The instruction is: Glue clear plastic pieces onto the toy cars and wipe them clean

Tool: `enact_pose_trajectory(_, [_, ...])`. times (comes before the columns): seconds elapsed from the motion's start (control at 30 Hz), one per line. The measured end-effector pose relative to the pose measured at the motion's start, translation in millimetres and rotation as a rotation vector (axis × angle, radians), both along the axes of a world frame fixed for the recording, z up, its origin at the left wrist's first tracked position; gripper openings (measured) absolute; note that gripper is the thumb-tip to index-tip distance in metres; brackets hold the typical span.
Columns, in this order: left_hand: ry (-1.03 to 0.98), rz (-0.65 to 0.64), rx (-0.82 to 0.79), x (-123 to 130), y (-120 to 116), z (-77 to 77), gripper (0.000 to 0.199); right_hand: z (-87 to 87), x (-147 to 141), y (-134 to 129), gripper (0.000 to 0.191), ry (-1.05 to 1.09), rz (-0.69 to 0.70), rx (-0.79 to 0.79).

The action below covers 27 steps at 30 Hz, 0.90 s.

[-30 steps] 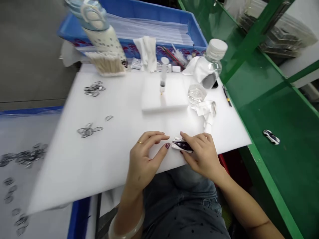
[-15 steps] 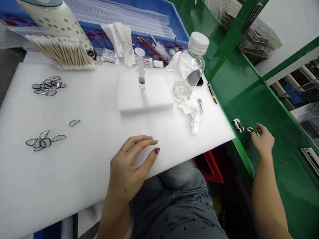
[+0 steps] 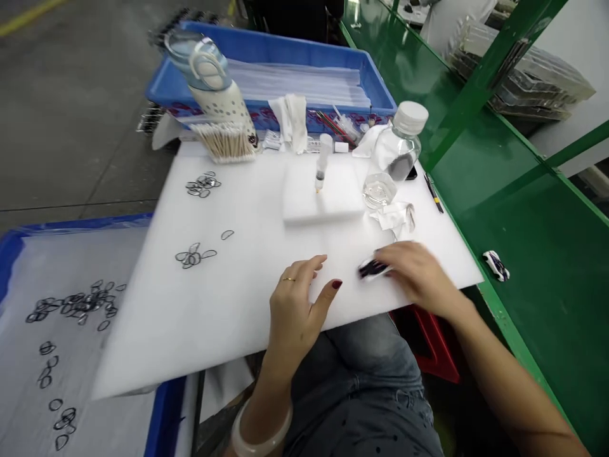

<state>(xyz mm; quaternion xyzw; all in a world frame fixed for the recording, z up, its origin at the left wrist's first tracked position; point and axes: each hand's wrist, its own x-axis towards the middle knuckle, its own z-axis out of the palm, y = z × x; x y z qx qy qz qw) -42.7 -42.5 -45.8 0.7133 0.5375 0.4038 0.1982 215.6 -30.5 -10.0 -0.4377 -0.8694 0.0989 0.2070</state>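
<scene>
My right hand (image 3: 413,273) is closed on a small black-and-white toy car (image 3: 372,268), blurred by motion, over the front right of the white foam board (image 3: 247,304). My left hand (image 3: 299,304) rests at the board's front edge, fingers apart, holding nothing. To its left lie a single dark-rimmed D-shaped piece (image 3: 227,235) and two small piles of similar pieces, the nearer pile (image 3: 193,257) and the farther pile (image 3: 203,184). Beyond my hands a syringe (image 3: 322,166) stands tip down at a foam block (image 3: 295,203). A second toy car (image 3: 496,265) sits on the green surface.
A clear bottle with white cap (image 3: 402,143), a small glass dish (image 3: 379,190) and a crumpled white cloth (image 3: 399,218) stand right of the block. Cotton swabs (image 3: 223,141), a dotted cup (image 3: 223,101) and a blue tray (image 3: 266,44) line the back. Tweezers (image 3: 434,193) lie at right.
My right hand has brought one toy car from the green surface leftward over the foam board. The view has shifted, showing more of the left side. My left hand stays open.
</scene>
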Motion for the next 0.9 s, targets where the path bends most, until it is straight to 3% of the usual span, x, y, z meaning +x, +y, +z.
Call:
enact_pose_trajectory(0.07, [0.021,0.072,0.003,0.5,-0.8,0.6,0.041,2.3,-41.9,14.5,0.041,0.032,0.215,-0.056])
enact_pose_trajectory(0.1, [0.028,0.070,-0.005,0.4,-1.4,1.6,0.042,4.6,-55.9,22.5,0.036,0.082,0.224,-0.073])
enact_pose_trajectory(0.2, [0.004,-0.105,-0.066,-1.4,-3.6,6.0,0.038,15.0,-77.6,54.8,0.022,0.271,0.052,-0.026])
enact_pose_trajectory(0.3, [-0.094,-0.338,-0.135,-3.6,-4.2,8.6,0.029,24.7,-92.0,97.2,0.031,0.407,-0.147,-0.003])
enact_pose_trajectory(0.37, [-0.118,-0.343,-0.121,-3.9,-2.7,8.3,0.028,28.4,-103.0,123.5,0.030,0.438,-0.195,-0.112])
enact_pose_trajectory(0.43, [-0.056,-0.293,-0.081,-2.7,0.0,7.2,0.039,31.3,-111.1,142.0,0.017,0.433,-0.194,-0.230])
enact_pose_trajectory(0.5, [0.049,-0.296,-0.073,-0.7,2.5,5.7,0.051,35.1,-112.9,148.9,0.022,0.443,-0.175,-0.286])
enact_pose_trajectory(0.57, [0.099,-0.319,-0.093,1.2,3.7,4.0,0.054,38.9,-108.7,142.5,0.031,0.489,-0.155,-0.315])
enact_pose_trajectory(0.63, [0.064,-0.298,-0.093,2.4,3.3,2.0,0.052,38.5,-101.3,125.3,0.026,0.643,-0.100,-0.305])
enact_pose_trajectory(0.77, [-0.081,-0.205,-0.090,3.2,1.7,0.2,0.050,16.1,-88.6,80.2,0.009,1.084,-0.036,-0.360])
enact_pose_trajectory(0.83, [-0.134,-0.179,-0.118,3.8,2.4,1.3,0.046,3.2,-85.9,61.3,0.006,1.114,-0.061,-0.450])
enact_pose_trajectory(0.9, [-0.179,-0.157,-0.148,4.9,3.7,3.6,0.043,-0.4,-86.2,46.3,0.022,1.108,-0.067,-0.500])
